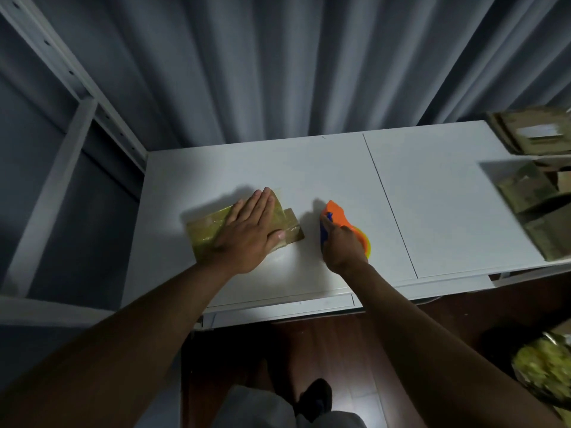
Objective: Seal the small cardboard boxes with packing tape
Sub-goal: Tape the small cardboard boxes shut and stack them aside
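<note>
Box: small cardboard box (244, 231) lying flat on the white table (309, 168), shiny tape over it
Left hand (250, 233): fingers straight, together, pressing the top
Right hand (343, 245): fingers curled round the orange tape dispenser (336, 216) just beside it

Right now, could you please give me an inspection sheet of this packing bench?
Surface: white table, two panels with a seam between.
Job's things: small box, tape glossy over its top; orange tape gun standing on the table.
Clutter: pile of cardboard boxes at the right edge.
Grippers: left hand pressed flat on the box; right hand grips the tape gun.
Cables: nothing seen.
Surroundings: grey curtain behind, metal shelf frame left, wooden floor.
</note>
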